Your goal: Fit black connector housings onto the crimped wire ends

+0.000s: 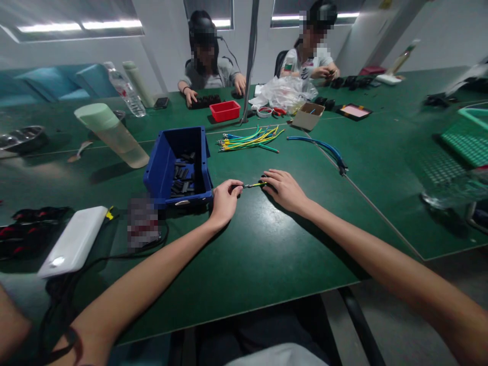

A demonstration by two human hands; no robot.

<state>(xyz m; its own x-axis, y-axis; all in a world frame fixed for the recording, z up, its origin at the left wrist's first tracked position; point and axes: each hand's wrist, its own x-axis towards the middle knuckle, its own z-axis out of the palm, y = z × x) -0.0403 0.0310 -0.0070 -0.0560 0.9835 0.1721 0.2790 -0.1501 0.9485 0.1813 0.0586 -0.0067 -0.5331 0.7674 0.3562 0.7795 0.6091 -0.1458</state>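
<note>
My left hand [224, 200] pinches one end of a short yellow-green wire [253, 185] low over the green table [267, 254]. My right hand [284, 189] is curled over the wire's other end, where a small black part [263, 180] shows under the fingers. A blue bin [179, 168] holding several black parts stands just left of my left hand. A bundle of yellow, green and blue wires [251, 140] lies beyond my hands.
A blue cable [324, 148] lies to the right of the bundle. A tipped clear bottle [112, 133], a white device [74, 241], a red tray [224, 110] and a cardboard box [308, 116] are around. Two people sit across the table. A green basket [467, 134] is at right.
</note>
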